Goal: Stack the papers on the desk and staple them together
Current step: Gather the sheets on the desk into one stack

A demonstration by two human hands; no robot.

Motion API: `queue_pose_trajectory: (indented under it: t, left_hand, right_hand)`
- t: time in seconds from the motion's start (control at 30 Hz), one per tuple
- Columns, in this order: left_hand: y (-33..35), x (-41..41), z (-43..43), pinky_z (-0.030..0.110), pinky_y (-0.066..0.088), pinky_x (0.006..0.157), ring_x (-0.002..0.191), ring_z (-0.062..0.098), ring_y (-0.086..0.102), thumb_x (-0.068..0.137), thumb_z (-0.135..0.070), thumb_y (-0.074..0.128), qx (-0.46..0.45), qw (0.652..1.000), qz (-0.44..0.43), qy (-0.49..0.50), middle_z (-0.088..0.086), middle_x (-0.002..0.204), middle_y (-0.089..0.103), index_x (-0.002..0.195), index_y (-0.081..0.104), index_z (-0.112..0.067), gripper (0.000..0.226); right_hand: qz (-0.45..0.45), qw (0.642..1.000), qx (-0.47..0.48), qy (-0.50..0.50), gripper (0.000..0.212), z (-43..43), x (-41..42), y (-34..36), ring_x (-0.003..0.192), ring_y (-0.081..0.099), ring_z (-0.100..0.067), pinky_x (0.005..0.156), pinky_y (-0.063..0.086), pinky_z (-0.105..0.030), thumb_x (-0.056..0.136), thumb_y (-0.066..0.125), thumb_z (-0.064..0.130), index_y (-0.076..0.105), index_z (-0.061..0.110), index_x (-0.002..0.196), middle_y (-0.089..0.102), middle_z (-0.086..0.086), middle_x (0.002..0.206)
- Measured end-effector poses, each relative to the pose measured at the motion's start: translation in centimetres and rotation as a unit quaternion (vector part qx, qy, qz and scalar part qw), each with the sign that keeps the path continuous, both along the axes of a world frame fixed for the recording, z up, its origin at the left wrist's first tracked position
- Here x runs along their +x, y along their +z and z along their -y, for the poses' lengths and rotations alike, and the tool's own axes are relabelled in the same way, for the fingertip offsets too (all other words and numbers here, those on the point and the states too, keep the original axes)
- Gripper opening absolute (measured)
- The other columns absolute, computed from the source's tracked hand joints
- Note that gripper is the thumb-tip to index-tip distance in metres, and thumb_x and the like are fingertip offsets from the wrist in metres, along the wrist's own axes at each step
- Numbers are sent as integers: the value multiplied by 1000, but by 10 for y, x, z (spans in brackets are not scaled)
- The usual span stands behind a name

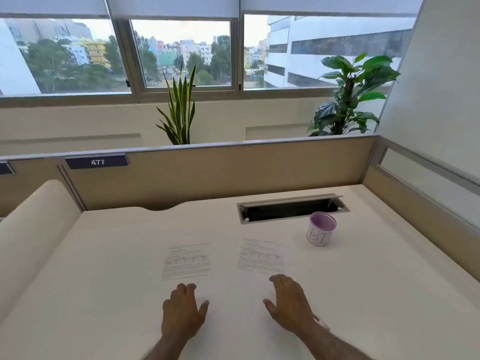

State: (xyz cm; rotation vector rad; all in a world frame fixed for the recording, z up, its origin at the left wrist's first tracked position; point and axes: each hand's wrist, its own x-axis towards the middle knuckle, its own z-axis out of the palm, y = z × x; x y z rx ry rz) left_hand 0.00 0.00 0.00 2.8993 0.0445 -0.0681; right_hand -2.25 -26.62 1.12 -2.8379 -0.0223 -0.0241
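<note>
Two printed white sheets lie flat side by side on the white desk (104,255). The left paper (185,262) has my left hand (183,311) resting palm down on its near end. The right paper (261,257) has my right hand (289,304) lying on its near end, fingers slightly curled. Neither hand grips anything. A small silver object (322,324) peeks out beside my right wrist; I cannot tell whether it is the stapler.
A pink-rimmed cup (321,233) marked "BT" stands right of the papers. Behind it is an open cable slot (293,208) in the desk. Beige partition walls (207,172) bound the back and right sides. Plants stand beyond the partition, under the windows.
</note>
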Motion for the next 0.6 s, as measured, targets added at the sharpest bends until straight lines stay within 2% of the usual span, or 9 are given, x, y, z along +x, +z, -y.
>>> queue_pose_trajectory:
  t: [0.03,0.1,0.17,0.2,0.27,0.3,0.43,0.5,0.6]
  left_hand:
    - [-4,0,1,38,42,96,119,21,51,86,-54,49,-3,1000,-22,-3,0,126,53,133,48,-20,57]
    - [-8,-3,6,38,42,97,119,21,50,87,-55,48,2,1000,-27,-8,1,127,52,133,47,-20,58]
    - [-13,-5,10,38,41,97,121,21,49,87,-56,48,-10,999,-37,-7,1,128,50,133,46,-20,59]
    - [-16,-6,12,38,40,98,122,21,48,86,-58,48,-13,999,-48,-4,2,130,49,133,44,-20,61]
    - [-18,-7,14,39,39,100,125,22,45,83,-63,49,-23,998,-65,10,2,131,46,134,43,-20,67]
    - [-20,-8,14,39,39,99,125,23,44,80,-66,51,-27,997,-73,15,2,131,45,133,43,-20,71]
    - [-29,-12,12,43,39,98,127,27,40,70,-73,58,-33,997,-60,22,7,135,41,133,46,-16,85]
    - [-32,-16,10,46,32,107,139,29,29,71,-75,55,-37,997,-62,36,12,151,30,141,37,-16,94]
    - [-34,-20,9,46,22,116,148,29,16,66,-85,39,-47,995,-73,44,13,160,17,148,27,-15,108]
  right_hand:
    - [-37,999,19,4,63,-1,-2,-4,127,48,-24,110,34,-36,80,50,49,48,15,133,54,-2,134]
    - [-42,999,27,-2,66,-7,-9,-8,134,43,-25,115,28,-36,81,52,50,46,14,136,49,-5,142]
    - [-44,999,4,-18,70,-12,-14,-16,132,48,-25,115,25,-33,76,48,59,53,14,131,53,-9,141]
    - [-36,999,3,-13,76,-14,-17,-20,134,46,-25,114,18,-31,74,42,63,53,14,132,51,-11,143]
    - [-73,997,29,-5,84,-17,-20,-21,147,24,-24,117,0,-30,78,38,63,36,13,145,29,-12,157]
    - [-109,994,30,-1,83,-17,-22,-22,149,13,-22,119,-3,-31,82,42,61,27,14,149,18,-10,161]
    - [-150,988,26,-4,82,-18,-23,-28,150,5,-20,121,5,-34,87,52,56,20,17,151,5,-6,164]
    - [-143,988,41,-35,83,-22,-25,-29,148,16,-23,120,14,-36,83,56,58,26,15,148,16,-8,161]
    - [-103,990,15,-97,80,-28,-24,-27,127,40,-25,106,31,-38,75,63,62,39,19,137,43,-6,137]
